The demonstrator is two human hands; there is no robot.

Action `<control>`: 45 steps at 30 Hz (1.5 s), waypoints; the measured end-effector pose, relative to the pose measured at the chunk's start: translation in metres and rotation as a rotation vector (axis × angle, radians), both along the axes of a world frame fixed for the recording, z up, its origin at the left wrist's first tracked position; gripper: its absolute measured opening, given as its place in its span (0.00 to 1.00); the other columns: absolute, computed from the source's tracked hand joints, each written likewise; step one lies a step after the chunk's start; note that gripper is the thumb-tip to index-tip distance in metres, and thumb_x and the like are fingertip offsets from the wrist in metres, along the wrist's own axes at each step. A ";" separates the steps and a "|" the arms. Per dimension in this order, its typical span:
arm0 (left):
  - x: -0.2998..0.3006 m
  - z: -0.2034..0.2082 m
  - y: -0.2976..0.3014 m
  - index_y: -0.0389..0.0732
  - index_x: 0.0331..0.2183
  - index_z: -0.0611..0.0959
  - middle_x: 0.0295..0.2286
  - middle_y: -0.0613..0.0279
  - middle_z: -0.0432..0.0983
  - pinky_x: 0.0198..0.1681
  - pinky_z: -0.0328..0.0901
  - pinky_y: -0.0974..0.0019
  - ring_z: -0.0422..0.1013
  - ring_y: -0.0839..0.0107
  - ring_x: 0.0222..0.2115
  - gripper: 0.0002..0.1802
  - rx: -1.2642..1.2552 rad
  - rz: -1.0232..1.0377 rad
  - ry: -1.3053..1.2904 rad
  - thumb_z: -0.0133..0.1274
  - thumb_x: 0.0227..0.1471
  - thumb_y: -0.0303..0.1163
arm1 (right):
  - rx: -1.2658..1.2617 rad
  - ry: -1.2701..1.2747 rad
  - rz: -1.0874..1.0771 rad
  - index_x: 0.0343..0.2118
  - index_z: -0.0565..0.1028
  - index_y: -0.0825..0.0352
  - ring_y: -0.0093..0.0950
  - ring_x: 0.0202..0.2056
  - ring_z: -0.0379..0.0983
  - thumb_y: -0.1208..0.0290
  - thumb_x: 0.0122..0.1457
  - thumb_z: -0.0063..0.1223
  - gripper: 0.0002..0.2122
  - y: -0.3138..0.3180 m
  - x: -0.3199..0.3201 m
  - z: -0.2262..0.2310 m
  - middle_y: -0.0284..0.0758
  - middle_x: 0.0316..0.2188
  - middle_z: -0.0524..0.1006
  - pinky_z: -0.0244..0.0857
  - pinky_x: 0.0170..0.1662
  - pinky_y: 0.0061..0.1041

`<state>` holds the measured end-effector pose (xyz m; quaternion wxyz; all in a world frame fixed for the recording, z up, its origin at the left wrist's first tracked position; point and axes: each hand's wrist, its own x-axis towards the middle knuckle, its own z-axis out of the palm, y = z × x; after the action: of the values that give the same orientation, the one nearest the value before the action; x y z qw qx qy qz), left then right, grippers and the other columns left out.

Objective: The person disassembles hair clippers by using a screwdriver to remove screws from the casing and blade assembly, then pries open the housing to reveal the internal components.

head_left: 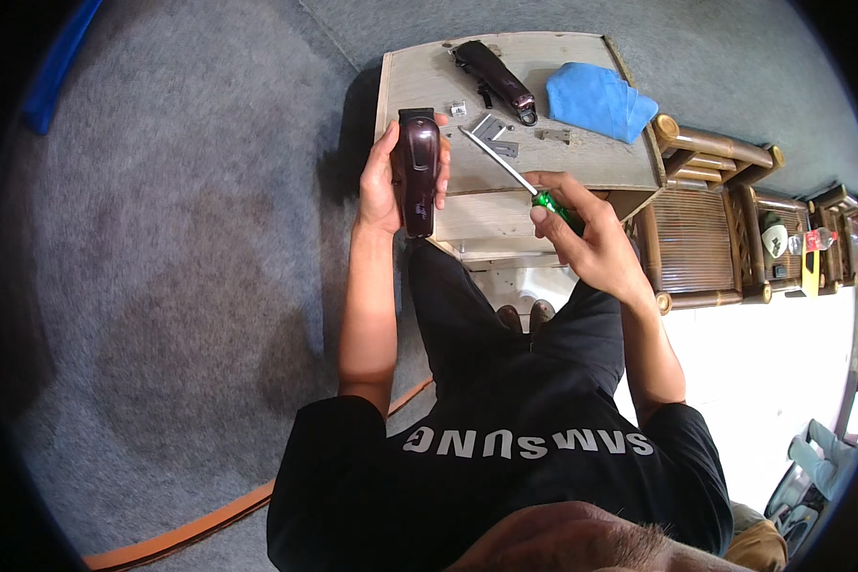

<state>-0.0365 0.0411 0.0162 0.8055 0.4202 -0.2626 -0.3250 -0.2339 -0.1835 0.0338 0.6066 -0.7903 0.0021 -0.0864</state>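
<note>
My left hand (381,186) is wrapped round a dark maroon hair clipper (419,176), held upright over the table's left front corner. In my right hand (586,234) is a screwdriver (505,164) with a green handle and a long metal shaft. Its tip points to the upper left, toward the small parts on the tabletop, right of the held clipper. Flat grey metal pieces (494,133) lie there, with a small clear or silver part (459,109) beside them. Behind them rests a second dark clipper (494,78). The palm side of my right hand is hidden.
A folded blue cloth (596,100) lies on the right of the wooden table (410,71), near a small metal piece (556,136). Bamboo chairs (694,238) stand to the right; a clear plastic bottle (812,240) is on one. An open shelf sits below the tabletop.
</note>
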 end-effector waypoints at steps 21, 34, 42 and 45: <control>-0.011 0.011 -0.014 0.38 0.63 0.74 0.33 0.59 0.79 0.23 0.74 0.72 0.77 0.77 0.24 0.33 0.221 -0.001 -0.230 0.43 0.73 0.55 | -0.137 -0.133 -0.036 0.65 0.76 0.57 0.25 0.21 0.66 0.70 0.69 0.56 0.22 0.003 0.000 -0.009 0.40 0.21 0.75 0.67 0.32 0.28; -0.014 0.015 -0.014 0.38 0.66 0.72 0.34 0.60 0.80 0.25 0.75 0.72 0.76 0.78 0.25 0.33 0.287 0.010 -0.342 0.46 0.73 0.53 | 0.186 0.071 0.087 0.67 0.74 0.60 0.18 0.16 0.66 0.70 0.73 0.52 0.21 -0.006 -0.010 0.001 0.32 0.25 0.79 0.63 0.23 0.20; -0.020 0.034 -0.017 0.40 0.62 0.77 0.29 0.65 0.77 0.24 0.71 0.73 0.73 0.81 0.23 0.28 0.511 0.053 -0.635 0.45 0.74 0.50 | 1.066 0.352 0.336 0.72 0.65 0.61 0.10 0.12 0.55 0.67 0.77 0.46 0.23 -0.025 -0.013 -0.009 0.29 0.28 0.74 0.49 0.12 0.11; -0.019 0.039 -0.020 0.43 0.61 0.80 0.27 0.69 0.74 0.23 0.68 0.74 0.70 0.82 0.22 0.24 0.585 0.039 -0.708 0.45 0.74 0.46 | 1.050 0.342 0.329 0.71 0.68 0.60 0.09 0.12 0.54 0.65 0.77 0.47 0.22 -0.030 -0.011 -0.015 0.28 0.27 0.74 0.48 0.12 0.11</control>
<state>-0.0554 0.0214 0.0556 0.5195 0.7202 -0.4109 -0.2065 -0.2453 -0.2133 0.0192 0.9142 -0.3758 0.0197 0.1508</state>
